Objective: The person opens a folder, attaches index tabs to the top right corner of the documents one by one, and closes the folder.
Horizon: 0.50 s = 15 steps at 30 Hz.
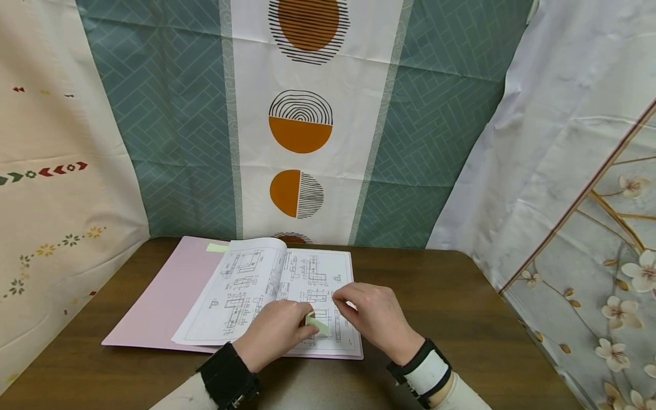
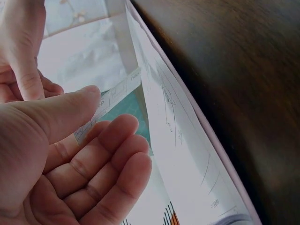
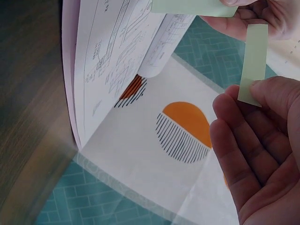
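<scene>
My left hand pinches a pale green paper slip between thumb and fingers, above the right page of an open booklet. In the left wrist view, faint printing shows on the slip. Close to the right, my right hand pinches a narrow pale green paper strip between thumb and fingertip, clear in the right wrist view. The booklet's pages carry technical drawings, and its left pages curl up near the spine. It lies in a pink folder.
Another pale green strip lies at the top of the folder's left side. Brown wooden table surrounds the folder. Patterned cloth hangs behind the table, with white floral cloth on the right.
</scene>
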Each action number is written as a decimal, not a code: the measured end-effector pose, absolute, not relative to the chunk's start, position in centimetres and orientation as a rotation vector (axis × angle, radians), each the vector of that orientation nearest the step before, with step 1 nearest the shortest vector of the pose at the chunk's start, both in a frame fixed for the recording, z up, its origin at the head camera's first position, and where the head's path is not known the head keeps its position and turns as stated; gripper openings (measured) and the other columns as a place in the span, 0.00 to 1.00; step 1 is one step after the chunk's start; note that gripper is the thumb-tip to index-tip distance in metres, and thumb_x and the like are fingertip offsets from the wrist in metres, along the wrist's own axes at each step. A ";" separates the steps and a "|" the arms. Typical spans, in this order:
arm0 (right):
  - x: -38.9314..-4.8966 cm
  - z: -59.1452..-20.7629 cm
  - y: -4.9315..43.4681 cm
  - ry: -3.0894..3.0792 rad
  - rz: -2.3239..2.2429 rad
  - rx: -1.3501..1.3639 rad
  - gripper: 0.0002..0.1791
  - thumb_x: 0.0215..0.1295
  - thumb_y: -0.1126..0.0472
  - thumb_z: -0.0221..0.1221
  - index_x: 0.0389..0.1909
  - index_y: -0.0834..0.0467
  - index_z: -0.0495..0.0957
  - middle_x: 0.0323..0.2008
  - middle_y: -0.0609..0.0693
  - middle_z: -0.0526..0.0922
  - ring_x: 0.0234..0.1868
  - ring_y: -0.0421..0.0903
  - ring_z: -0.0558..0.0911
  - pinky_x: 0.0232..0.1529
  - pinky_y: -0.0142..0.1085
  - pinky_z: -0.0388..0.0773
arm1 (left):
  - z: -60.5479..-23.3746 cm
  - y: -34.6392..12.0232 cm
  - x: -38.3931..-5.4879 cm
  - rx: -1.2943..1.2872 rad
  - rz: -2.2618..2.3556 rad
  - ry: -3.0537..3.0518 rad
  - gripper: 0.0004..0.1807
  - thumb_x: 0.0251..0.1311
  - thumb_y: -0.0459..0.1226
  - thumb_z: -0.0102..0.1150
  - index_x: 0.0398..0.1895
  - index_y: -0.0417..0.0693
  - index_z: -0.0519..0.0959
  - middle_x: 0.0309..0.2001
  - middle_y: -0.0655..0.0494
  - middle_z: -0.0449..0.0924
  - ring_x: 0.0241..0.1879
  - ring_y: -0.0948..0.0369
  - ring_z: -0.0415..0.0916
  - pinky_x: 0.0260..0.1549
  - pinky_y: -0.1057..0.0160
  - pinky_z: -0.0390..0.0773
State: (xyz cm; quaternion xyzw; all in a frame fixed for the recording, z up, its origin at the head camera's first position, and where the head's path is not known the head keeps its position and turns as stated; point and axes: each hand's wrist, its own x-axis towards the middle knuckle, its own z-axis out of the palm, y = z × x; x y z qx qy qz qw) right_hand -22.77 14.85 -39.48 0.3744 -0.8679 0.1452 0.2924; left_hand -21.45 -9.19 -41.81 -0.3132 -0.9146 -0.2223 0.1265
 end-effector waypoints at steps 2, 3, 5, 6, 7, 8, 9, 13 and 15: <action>-22.8 -39.5 15.0 -2.305 0.385 0.995 0.12 0.61 0.65 0.82 0.41 0.49 0.92 0.37 0.41 0.93 0.37 0.37 0.91 0.38 0.35 0.88 | -41.8 -9.3 -21.5 -0.896 -0.634 -2.653 0.17 0.63 0.41 0.82 0.27 0.56 0.79 0.19 0.71 0.68 0.20 0.71 0.64 0.22 0.64 0.66; -22.8 -39.5 15.0 -2.299 0.383 0.992 0.12 0.61 0.66 0.82 0.41 0.50 0.92 0.38 0.41 0.93 0.37 0.38 0.91 0.38 0.36 0.88 | -41.9 -9.3 -21.5 -0.886 -0.630 -2.648 0.15 0.63 0.42 0.82 0.27 0.56 0.81 0.19 0.71 0.69 0.21 0.71 0.65 0.22 0.64 0.67; -22.9 -39.5 15.2 -2.288 0.381 0.985 0.13 0.60 0.67 0.82 0.42 0.50 0.92 0.38 0.42 0.93 0.37 0.38 0.91 0.38 0.37 0.88 | -41.8 -9.4 -21.4 -0.858 -0.622 -2.653 0.13 0.63 0.43 0.82 0.29 0.55 0.83 0.20 0.71 0.71 0.21 0.71 0.67 0.23 0.63 0.68; -22.9 -39.5 15.2 -2.285 0.382 0.981 0.14 0.59 0.67 0.82 0.42 0.50 0.92 0.38 0.42 0.93 0.37 0.38 0.91 0.38 0.37 0.88 | -41.8 -9.5 -21.4 -0.844 -0.618 -2.655 0.12 0.63 0.43 0.82 0.31 0.54 0.85 0.20 0.71 0.72 0.21 0.71 0.67 0.23 0.63 0.69; -22.9 -39.5 15.3 -2.284 0.384 0.978 0.14 0.59 0.68 0.82 0.42 0.50 0.91 0.38 0.42 0.93 0.37 0.38 0.91 0.38 0.37 0.88 | -41.7 -9.5 -21.4 -0.831 -0.614 -2.659 0.11 0.63 0.44 0.82 0.32 0.54 0.86 0.21 0.71 0.73 0.22 0.72 0.68 0.24 0.63 0.70; -22.9 -39.5 15.4 -2.286 0.386 0.973 0.14 0.59 0.68 0.82 0.42 0.50 0.91 0.39 0.42 0.93 0.37 0.38 0.91 0.38 0.37 0.88 | -41.7 -9.6 -21.3 -0.819 -0.615 -2.664 0.10 0.63 0.44 0.82 0.33 0.54 0.87 0.21 0.72 0.74 0.22 0.72 0.68 0.24 0.63 0.70; -23.0 -39.5 15.4 -2.291 0.385 0.968 0.15 0.60 0.68 0.82 0.43 0.50 0.91 0.39 0.42 0.93 0.37 0.39 0.91 0.39 0.37 0.89 | -41.6 -9.6 -21.3 -0.809 -0.615 -2.670 0.10 0.63 0.44 0.81 0.34 0.54 0.88 0.21 0.71 0.75 0.22 0.72 0.68 0.25 0.63 0.70; -23.0 -39.3 15.4 -2.321 0.391 0.952 0.15 0.60 0.67 0.81 0.44 0.49 0.91 0.40 0.43 0.93 0.38 0.39 0.91 0.40 0.37 0.89 | -41.4 -9.8 -20.7 -0.808 -0.634 -2.703 0.10 0.65 0.45 0.80 0.34 0.53 0.88 0.24 0.70 0.77 0.23 0.71 0.70 0.25 0.63 0.72; -23.0 -39.3 15.4 -2.332 0.394 0.942 0.15 0.61 0.67 0.81 0.45 0.49 0.91 0.41 0.43 0.93 0.38 0.40 0.91 0.41 0.37 0.89 | -41.3 -9.9 -20.3 -0.823 -0.644 -2.719 0.10 0.66 0.45 0.80 0.35 0.53 0.88 0.25 0.71 0.78 0.25 0.71 0.71 0.26 0.63 0.73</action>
